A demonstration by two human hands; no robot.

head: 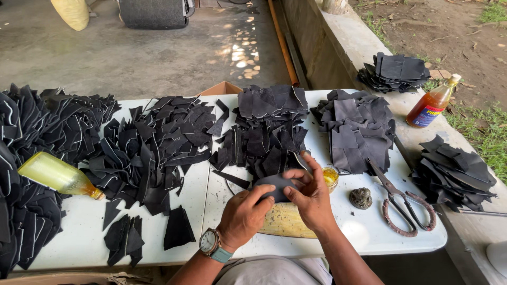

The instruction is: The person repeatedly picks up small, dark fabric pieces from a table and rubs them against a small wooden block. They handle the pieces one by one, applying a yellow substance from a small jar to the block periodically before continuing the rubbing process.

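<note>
Both of my hands hold one small black piece of material [275,186] over the near middle of a white table [79,232]. My left hand [244,212], with a wristwatch on the wrist, grips its near left side. My right hand [311,194] pinches its right edge with fingers and thumb. A pale wooden block [285,221] lies under my hands. Just right of my right hand sits a small pot of yellow liquid [331,177], partly hidden by my fingers.
Heaps of black cut pieces [158,142] cover the table's far half, with more stacks on the concrete ledge [454,174] at right. Rusty scissors [401,203] and a dark stone [361,198] lie to the right. A yellow bottle [58,176] lies at left, an amber bottle [433,103] stands on the ledge.
</note>
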